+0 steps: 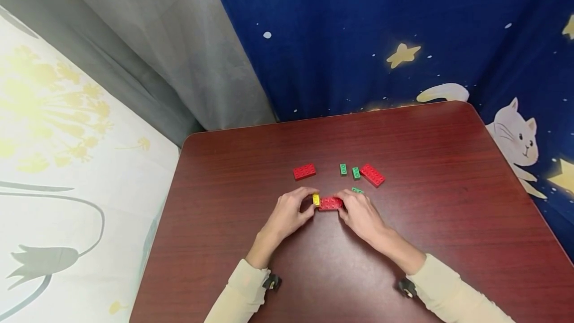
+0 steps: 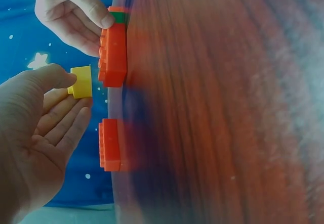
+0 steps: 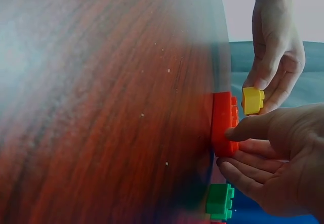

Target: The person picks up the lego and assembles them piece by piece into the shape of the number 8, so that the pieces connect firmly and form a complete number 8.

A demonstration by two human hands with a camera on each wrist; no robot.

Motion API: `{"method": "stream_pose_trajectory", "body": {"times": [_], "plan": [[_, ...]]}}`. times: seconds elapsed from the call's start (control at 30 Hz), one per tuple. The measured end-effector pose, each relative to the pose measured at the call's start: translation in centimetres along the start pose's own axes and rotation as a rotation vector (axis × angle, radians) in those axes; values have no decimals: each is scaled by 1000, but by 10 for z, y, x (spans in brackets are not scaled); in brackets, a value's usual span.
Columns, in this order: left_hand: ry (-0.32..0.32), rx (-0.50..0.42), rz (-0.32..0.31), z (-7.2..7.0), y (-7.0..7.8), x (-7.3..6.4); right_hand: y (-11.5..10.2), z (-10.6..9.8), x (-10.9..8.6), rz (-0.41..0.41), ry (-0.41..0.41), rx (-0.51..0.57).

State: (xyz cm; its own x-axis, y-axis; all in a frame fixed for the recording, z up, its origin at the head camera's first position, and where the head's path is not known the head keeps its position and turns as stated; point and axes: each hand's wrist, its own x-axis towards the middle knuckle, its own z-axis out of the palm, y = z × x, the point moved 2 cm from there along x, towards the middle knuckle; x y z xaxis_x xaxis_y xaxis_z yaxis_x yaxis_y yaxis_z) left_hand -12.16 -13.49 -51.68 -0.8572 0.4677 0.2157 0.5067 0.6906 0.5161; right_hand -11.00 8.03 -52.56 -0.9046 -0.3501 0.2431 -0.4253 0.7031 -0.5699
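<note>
Yellow brick was in my left hand, pinched between thumb and fingertips, gap just the width of the brick. It hung just above the left end of the middle red brick, studs up; the left wrist view showed a slim gap, so not touching. Key relation: the middle red brick lay immediately to the right of my left hand and lower, long axis running left to right in front of me, while the yellow brick's long axis ran away from me, crosswise to it.

My right hand was nearer the middle red brick, actually on it: thumb on the near side, fingers on the far side, gripping the right end against the bench. Left end was left uncovered.

Pose: left forearm slanted in from lower left, right forearm from lower right, hands facing each other. My left hand was slightly raised, its spare fingers fairly straight; my right hand was low by the bench top. One green brick lay just beyond my right hand, partly hidden.
</note>
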Motion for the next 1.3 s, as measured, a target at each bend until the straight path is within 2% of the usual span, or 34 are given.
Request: {"method": "stream_pose_trajectory", "body": {"times": [0.13,0.43,0.7,0.97,1.3], "plan": [[3,-14,13,2,1,-2,2,1,-1,3,12,8],[-38,-20,-26,7,2,-4,9,2,-4,23,-8,62],[-39,-9,-25,10,3,-2,16,3,-5,18,10,127],[-34,-27,-27,11,4,-2,22,3,-8,83,-7,209],[-30,-66,-56,14,3,-3,30,4,-10,113,8,272]]}}
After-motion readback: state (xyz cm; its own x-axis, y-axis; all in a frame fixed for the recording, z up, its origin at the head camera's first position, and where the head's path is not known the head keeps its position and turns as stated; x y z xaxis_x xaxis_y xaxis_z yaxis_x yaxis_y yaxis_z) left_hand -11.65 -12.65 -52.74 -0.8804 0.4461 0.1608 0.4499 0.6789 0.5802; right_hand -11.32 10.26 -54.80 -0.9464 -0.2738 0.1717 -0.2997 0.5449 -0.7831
